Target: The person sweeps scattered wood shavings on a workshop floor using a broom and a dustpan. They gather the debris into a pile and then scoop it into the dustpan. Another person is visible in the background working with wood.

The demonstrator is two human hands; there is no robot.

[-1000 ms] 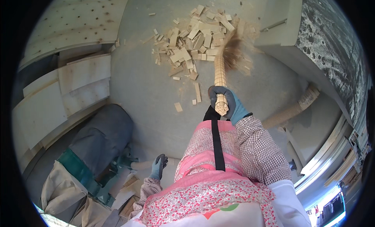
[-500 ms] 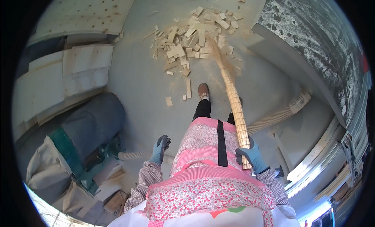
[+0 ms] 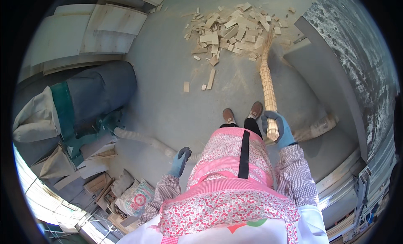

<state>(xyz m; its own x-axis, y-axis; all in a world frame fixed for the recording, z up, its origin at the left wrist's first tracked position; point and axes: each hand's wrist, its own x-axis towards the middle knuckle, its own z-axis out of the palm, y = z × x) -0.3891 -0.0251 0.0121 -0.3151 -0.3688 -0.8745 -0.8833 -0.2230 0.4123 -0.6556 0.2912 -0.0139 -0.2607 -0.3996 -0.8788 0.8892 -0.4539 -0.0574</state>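
My right hand, in a blue and grey work glove, is closed around the upper end of a long straw broom. The broom slants away from me, its frayed bristles at the right edge of a heap of wooden offcuts on the floor. My left hand, gloved the same way, hangs beside the pink apron with its fingers loosely apart and nothing in them. A few stray wood pieces lie between the heap and my shoes.
White boards are stacked at the far left. Below them sits a machine with a large dark dust bag and a pale hose. A ribbed duct lies right of my feet, beside a dark-topped bench. Sacks stand at lower left.
My right hand has moved forward with the broom, whose bristles now rest farther right against the heap. My feet now stand side by side, and the view has shifted.
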